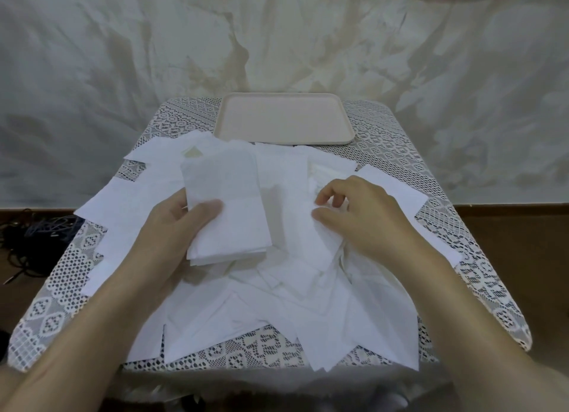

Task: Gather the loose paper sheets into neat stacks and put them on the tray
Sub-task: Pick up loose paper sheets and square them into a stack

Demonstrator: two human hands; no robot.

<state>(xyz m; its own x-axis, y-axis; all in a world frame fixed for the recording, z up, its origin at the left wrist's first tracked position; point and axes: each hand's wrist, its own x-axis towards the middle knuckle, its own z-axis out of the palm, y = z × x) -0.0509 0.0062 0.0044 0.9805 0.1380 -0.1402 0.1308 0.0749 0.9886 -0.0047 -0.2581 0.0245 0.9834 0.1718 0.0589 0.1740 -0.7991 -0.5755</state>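
Note:
Many loose white paper sheets [277, 307] lie scattered and overlapping across the table's middle and front. My left hand [172, 227] grips a small stack of sheets [228, 208] lifted above the pile, thumb on top. My right hand [360, 214] is just to the right of the stack, its curled fingers and thumb pinching the edge of one loose sheet [323, 239] in the pile. A pale pink tray [284, 119] sits at the table's far edge with nothing on it.
The table [480, 257] wears a white lace cloth and drops off on every side. A crumpled pale sheet hangs as a backdrop [123, 57]. Dark cables [34, 233] lie on the floor to the left.

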